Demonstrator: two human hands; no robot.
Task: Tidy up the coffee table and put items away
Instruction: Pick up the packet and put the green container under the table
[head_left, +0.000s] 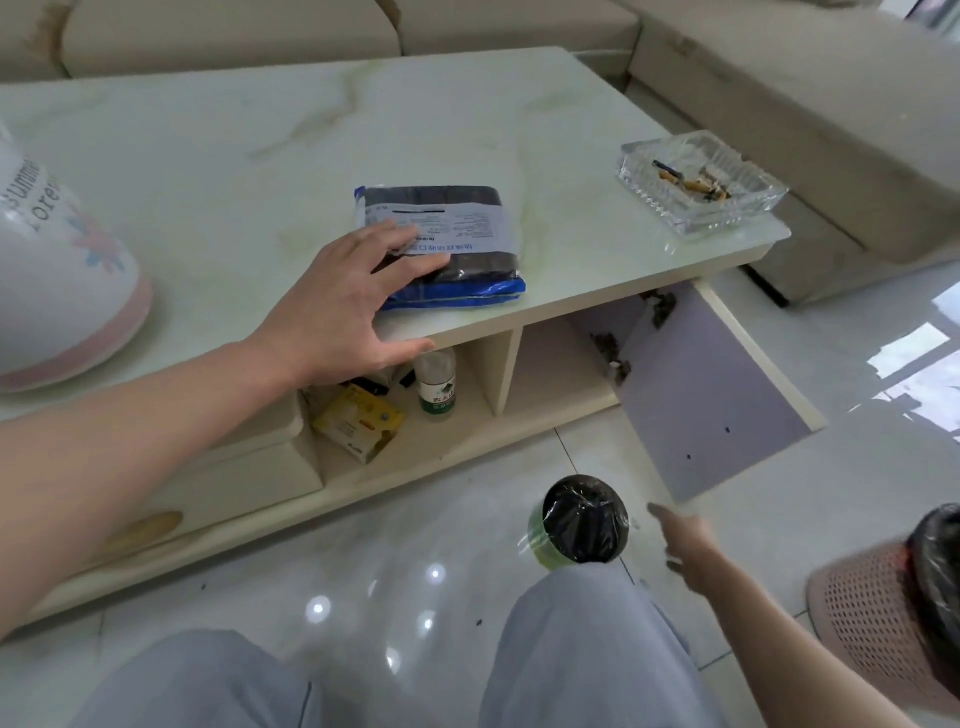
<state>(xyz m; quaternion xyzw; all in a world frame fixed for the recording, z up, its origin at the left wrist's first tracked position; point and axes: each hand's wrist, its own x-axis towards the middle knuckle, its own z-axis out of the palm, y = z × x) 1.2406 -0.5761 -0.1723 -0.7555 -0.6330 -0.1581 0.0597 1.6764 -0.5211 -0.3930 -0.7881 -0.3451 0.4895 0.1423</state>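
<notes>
A flat blue plastic package (457, 244) with a white label lies near the front edge of the pale marble coffee table (260, 156). My left hand (353, 301) rests spread on its near left corner, fingers on the label, thumb at the table edge. My right hand (685, 545) hangs blurred and empty below the open cabinet door (711, 395), fingers apart. A glass ashtray (701, 182) with cigarette butts sits at the table's right corner.
The open shelf under the table holds a yellow box (358, 421) and a small bottle (437, 387). A green bin with a black liner (582, 519) stands on the tiled floor, a pink mesh bin (893, 603) at right. A white-pink container (57, 270) sits at left. Sofas surround.
</notes>
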